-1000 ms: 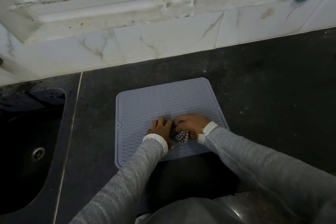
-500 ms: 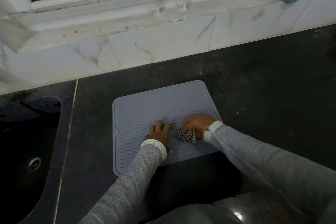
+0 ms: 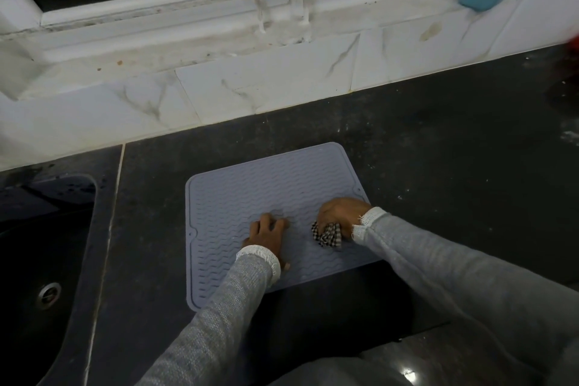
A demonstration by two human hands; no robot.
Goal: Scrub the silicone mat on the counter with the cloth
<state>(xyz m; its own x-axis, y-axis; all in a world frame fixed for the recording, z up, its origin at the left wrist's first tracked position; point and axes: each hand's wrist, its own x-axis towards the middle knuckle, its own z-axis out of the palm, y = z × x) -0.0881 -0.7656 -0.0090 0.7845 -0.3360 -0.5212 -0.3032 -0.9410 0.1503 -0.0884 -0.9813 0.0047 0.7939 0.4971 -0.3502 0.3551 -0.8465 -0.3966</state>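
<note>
Here, one grey mat (image 3: 266,197) lies on the table (image 3: 438,150); the right hand (image 3: 341,216) grips one checked cloth (image 3: 327,234), the left hand (image 3: 266,233) presses flat, fingers relaxed. No readable writing.

sink (image 3: 47,260) cut off at left edge, cloth (image 3: 327,233) mostly hidden under right hand (image 3: 340,216), red blur (image 3: 571,44) far right
</note>
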